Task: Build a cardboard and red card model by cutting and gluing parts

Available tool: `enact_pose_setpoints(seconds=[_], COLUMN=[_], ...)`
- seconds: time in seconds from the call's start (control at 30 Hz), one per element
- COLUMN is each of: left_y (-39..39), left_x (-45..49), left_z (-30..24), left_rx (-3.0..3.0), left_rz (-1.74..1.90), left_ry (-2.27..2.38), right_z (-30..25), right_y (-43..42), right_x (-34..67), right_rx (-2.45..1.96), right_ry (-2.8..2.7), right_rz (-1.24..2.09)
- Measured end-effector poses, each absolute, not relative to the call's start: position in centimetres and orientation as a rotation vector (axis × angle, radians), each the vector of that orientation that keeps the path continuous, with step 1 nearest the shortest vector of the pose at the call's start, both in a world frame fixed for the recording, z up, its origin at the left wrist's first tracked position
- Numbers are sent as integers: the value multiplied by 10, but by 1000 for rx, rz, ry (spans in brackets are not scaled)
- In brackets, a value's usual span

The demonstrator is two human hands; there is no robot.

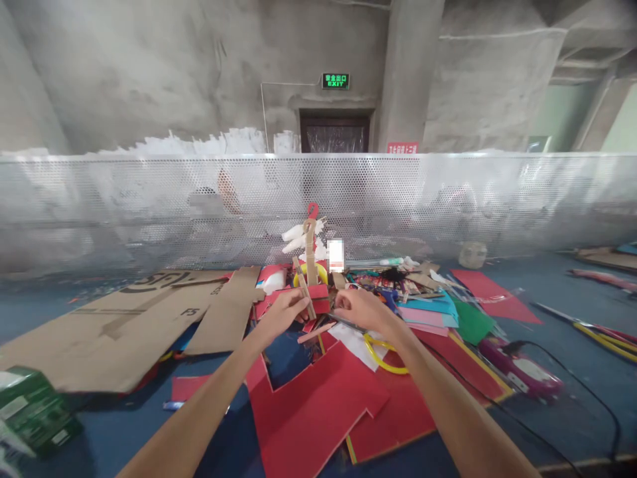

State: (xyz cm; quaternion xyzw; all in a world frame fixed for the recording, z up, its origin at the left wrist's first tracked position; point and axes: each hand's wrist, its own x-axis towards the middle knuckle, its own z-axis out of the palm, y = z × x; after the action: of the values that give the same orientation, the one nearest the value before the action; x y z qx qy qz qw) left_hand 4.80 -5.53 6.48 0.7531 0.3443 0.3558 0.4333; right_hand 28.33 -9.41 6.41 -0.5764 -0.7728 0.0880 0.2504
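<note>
My left hand [287, 309] pinches a narrow cardboard strip [303, 287] that stands tilted. Just behind the strip lies a small red piece [321, 300]. My right hand [362, 309] is closed, its fingers curled beside the right end of that red piece; what they hold, if anything, is hidden. Beyond both hands rises a brown cardboard hook shape [310, 249] with a red hook [312, 210] behind it. White figures [293, 236] stand next to these. A yellow ring, probably a tape roll [324, 272], sits at their base.
Cut red sheets [318, 405] spread before me. Flattened cardboard [104, 332] covers the left, with a green box [37, 411] nearer. On the right lie yellow-handled scissors [391, 362], a corded purple tool [522, 372], and larger scissors [592, 328]. A perforated metal screen [149, 206] closes the back.
</note>
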Motion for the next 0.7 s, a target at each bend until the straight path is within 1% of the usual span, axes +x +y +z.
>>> enact_pose_setpoints(seconds=[0.03,0.07,0.2,0.33,0.5,0.7], left_y=[-54,-53,-48,-43,-41,-37], left_x=[48,47,44,42,41,39], left_z=[64,64,59,55,53,47], left_rx=[1838,1808,1750,1723,1644,1587], left_rz=[899,910,960,1000,1021,1036], left_ry=[878,890,918,931,912,876], right_z=[65,65,66,65,66,84], right_y=[-96,-98,-105,-109,-112,-126], right_x=[294,305,332,339,336,345], right_rx=[-1735,-1808,-1919,-2029,-2057,-1978], right_ry=[-2172,-2205,-2267,-2307,-2331,-2205], right_rz=[199,218,290,403,353,635])
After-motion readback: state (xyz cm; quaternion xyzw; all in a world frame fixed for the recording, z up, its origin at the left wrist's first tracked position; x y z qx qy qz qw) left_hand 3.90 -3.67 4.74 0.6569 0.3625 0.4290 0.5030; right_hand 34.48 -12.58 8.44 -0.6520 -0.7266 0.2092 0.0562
